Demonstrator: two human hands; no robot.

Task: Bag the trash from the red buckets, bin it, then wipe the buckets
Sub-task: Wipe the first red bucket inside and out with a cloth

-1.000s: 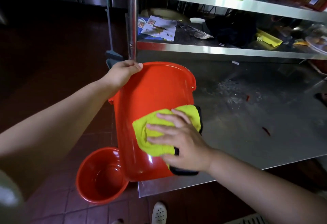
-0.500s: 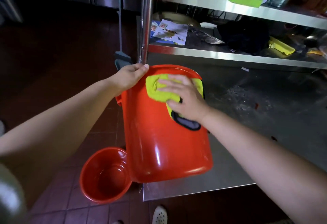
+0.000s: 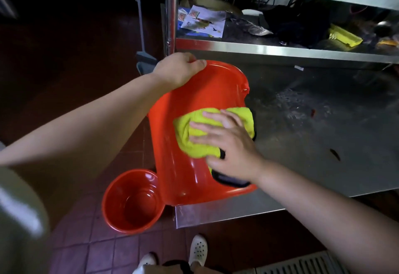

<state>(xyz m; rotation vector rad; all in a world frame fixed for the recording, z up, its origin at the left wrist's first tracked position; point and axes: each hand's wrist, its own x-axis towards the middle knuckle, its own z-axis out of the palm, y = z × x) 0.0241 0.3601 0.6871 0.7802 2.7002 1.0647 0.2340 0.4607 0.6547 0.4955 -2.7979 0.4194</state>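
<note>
Scanning from the left edge across to the steel shelving on the right:

Floor: reddish tiled floor (image 3: 90, 237) — dark toward the top of the view.
Second bucket: a smaller red bucket (image 3: 132, 201) stands upright on the tiles, mouth up, just left of the table's front corner and touching or nearly touching the larger one above it.
Broom: a grey broom (image 3: 144, 57) leans by the shelf post, behind the left wrist.
Left hand: the left hand (image 3: 177, 69) grips the far rim of the big bucket, fingers curled over the edge.
Task thing: the large red bucket (image 3: 194, 103) lies tilted on the table's left corner, its outer wall turned up toward the camera and its near end overhanging the table edge; the rim held by the left hand is its far end.
Cloth: a yellow-green cloth (image 3: 194, 146) is spread on the bucket's upper wall, between both hands and nearer the right one.
Right hand: the right hand (image 3: 231, 144) lies flat on the cloth with straight, spread fingers — pressing, not clutching.
Table: stainless steel table (image 3: 313, 144), smeared and spotted.
Shelf: a steel shelf (image 3: 280, 47) above holds papers, dark fabric and a yellow item.
Feet: white perforated shoes (image 3: 197, 250) at the bottom.
</note>
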